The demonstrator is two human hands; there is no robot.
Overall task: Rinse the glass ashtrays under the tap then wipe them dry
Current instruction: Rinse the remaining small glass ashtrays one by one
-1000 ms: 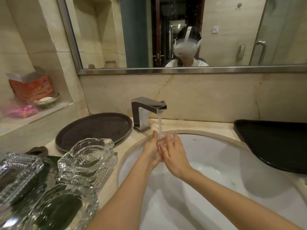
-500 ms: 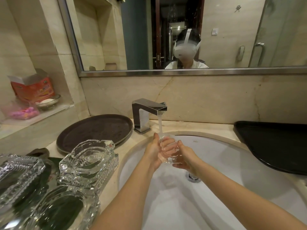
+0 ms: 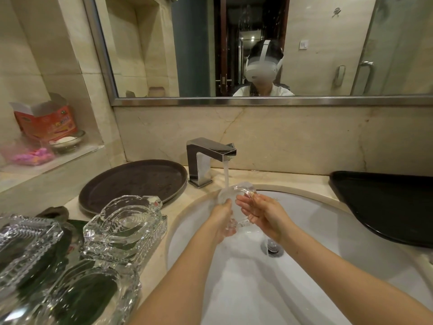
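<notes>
Right now I hold a clear glass ashtray (image 3: 236,202) over the white sink basin (image 3: 328,231), tilted up on edge directly under the running stream of water (image 3: 226,177) that falls from the square chrome tap (image 3: 206,158). My left hand (image 3: 222,221) grips the ashtray's left and lower side, fingers curled round the glass, and my right hand (image 3: 260,212) cups its right side, fingertips pinching the upper rim. Water runs over the glass and both hands, so the ashtray's outline blurs at the bottom and I cannot tell exactly where its lower edge ends. The drain plug (image 3: 271,247) sits in the basin just below and to the right of my right wrist.

On the counter to the left of the basin stands a stack of heavy cut-glass ashtrays (image 3: 126,226), its nearest corner just beside the basin rim. Two more glass ashtrays lie closer to me: one at the far left edge (image 3: 25,245), one at the bottom left (image 3: 89,294). They rest on something dark green that I cannot identify. Behind the stack lies a round dark brown tray (image 3: 133,181), touching nothing but the counter and sitting just left of the tap base. A black tray (image 3: 386,202) occupies the counter on the right, overlapping the basin's edge.

On the wall ledge at the left I see an opened orange box (image 3: 46,123), a small dish with a white bar (image 3: 66,141) and a pink packet (image 3: 32,156). The mirror (image 3: 164,55) runs above the backsplash.
</notes>
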